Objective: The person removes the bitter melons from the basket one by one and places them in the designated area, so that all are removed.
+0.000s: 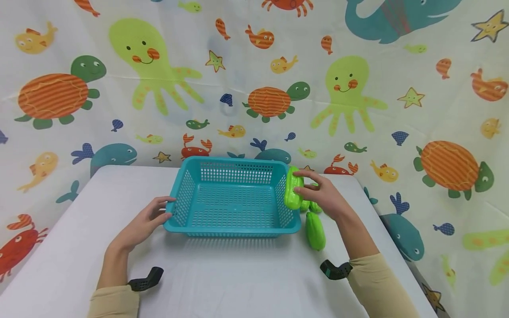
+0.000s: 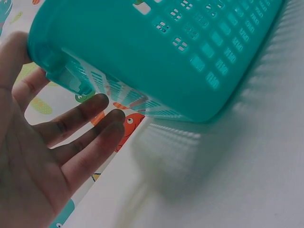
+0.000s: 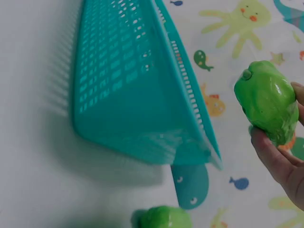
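A teal plastic basket point(image 1: 234, 229) with lattice walls stands on the table, nothing lying inside it. At its left rim is my left hand point(image 1: 141, 223); thumb and index finger touch the rim, while the other fingers point(image 2: 85, 156) stretch out loosely below the handle. My right hand point(image 1: 324, 194) pinches a glossy green toy pepper point(image 1: 293, 187) between thumb and fingers, above the basket's right rim. In the right wrist view, the pepper point(image 3: 267, 102) shows a stem nub and hangs clear of the basket wall point(image 3: 128, 114).
A long green toy vegetable point(image 1: 316, 231) lies right of the basket. More green pieces point(image 1: 315, 207) sit behind it, partly hidden by my right hand. The white table point(image 1: 234, 278) ends against a curtain point(image 1: 238, 57) printed with sea animals.
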{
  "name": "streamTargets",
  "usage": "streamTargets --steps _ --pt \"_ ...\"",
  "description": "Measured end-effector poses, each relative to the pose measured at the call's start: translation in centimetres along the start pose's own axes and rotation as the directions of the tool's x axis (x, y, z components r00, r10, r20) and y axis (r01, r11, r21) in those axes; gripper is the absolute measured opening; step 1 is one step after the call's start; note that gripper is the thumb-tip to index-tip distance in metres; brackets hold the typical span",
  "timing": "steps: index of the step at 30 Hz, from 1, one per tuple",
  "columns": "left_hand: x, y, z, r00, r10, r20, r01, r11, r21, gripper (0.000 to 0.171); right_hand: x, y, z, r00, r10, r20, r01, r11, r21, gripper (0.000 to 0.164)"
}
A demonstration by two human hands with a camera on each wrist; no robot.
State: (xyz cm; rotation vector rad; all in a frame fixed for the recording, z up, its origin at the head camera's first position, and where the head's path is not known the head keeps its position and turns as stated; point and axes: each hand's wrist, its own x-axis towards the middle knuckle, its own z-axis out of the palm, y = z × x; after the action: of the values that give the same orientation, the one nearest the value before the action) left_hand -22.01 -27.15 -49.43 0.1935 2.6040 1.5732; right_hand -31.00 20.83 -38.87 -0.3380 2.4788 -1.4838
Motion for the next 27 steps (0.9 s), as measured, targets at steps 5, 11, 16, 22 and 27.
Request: streamTargets --steps 5,11,16,22,27 --pt "0.2 -0.1 0.0 1.000 0.001 0.000 -0.001 1.000 0.000 0.056 -1.9 2.2 -1.5 1.000 0.013 -0.025 -0.013 1.000 0.014 0.057" --pt "0.3 -0.2 -0.1 1.000 -0.010 0.003 0.010 1.000 0.016 0.056 -3.8 5.0 -3.6 1.000 0.006 0.000 -0.006 1.000 0.012 0.055" --pt "0.3 -0.3 0.1 1.000 -0.013 0.001 0.013 1.000 0.022 0.057 -5.1 7.0 -5.2 0.997 0.018 0.076 -0.017 1.000 -0.014 0.054" --pt "0.3 -0.2 0.0 1.000 -0.007 0.005 0.007 1.000 0.023 0.056 -5.7 8.9 -5.9 0.992 0.049 0.120 -0.044 0.998 -0.045 0.054" --pt "0.3 -0.4 0.1 1.000 -0.003 0.003 0.003 1.000 0.023 0.057 -6.1 9.8 -6.3 0.990 0.060 0.129 -0.053 0.997 -0.059 0.056"
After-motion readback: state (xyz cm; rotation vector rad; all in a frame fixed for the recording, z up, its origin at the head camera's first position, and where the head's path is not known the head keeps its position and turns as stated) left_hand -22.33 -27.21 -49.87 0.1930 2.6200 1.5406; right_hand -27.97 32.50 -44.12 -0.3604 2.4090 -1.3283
